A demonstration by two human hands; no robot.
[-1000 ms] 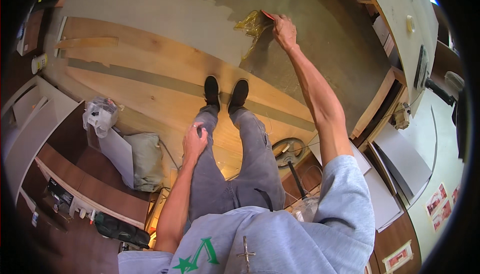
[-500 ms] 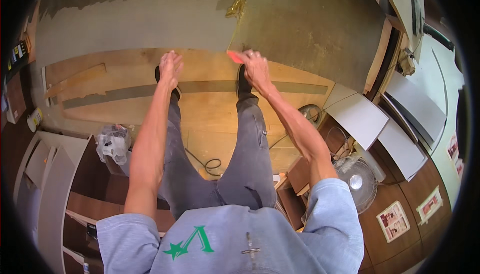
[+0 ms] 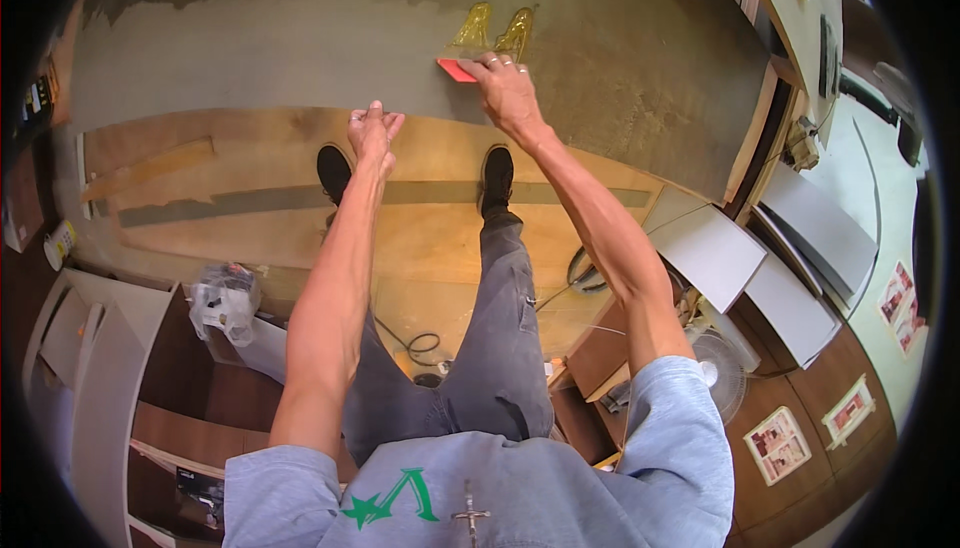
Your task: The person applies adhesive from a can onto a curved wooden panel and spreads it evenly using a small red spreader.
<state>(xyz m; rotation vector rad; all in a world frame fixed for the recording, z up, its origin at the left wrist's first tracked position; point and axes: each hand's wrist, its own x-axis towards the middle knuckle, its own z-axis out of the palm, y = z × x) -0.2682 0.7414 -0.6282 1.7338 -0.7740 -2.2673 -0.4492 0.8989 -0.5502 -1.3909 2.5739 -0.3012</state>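
Observation:
My right hand point(image 3: 510, 98) is closed on a flat red-orange spreader point(image 3: 458, 70), with its edge on a large grey sheet point(image 3: 270, 53). Just beyond the spreader, two streaks of shiny yellow glue point(image 3: 516, 32) lie on the sheet. A wet-looking brownish film covers the sheet's right side, while a paler band with a ragged far edge spans its left. My left hand point(image 3: 375, 136) hovers by the sheet's near edge, holding nothing, its fingers apart and partly bent.
Plywood point(image 3: 420, 238) lies around my black shoes point(image 3: 496, 173), with a cable point(image 3: 422, 344) on it. At the right stand a fan point(image 3: 718, 373) and stacked grey panels point(image 3: 708, 253). Brown cabinet parts and a plastic-wrapped item point(image 3: 224, 303) are at the left.
My right hand has moved away from me, carrying the spreader from the near edge onto the sheet. The glue now shows as two streaks. My left hand has shifted slightly right.

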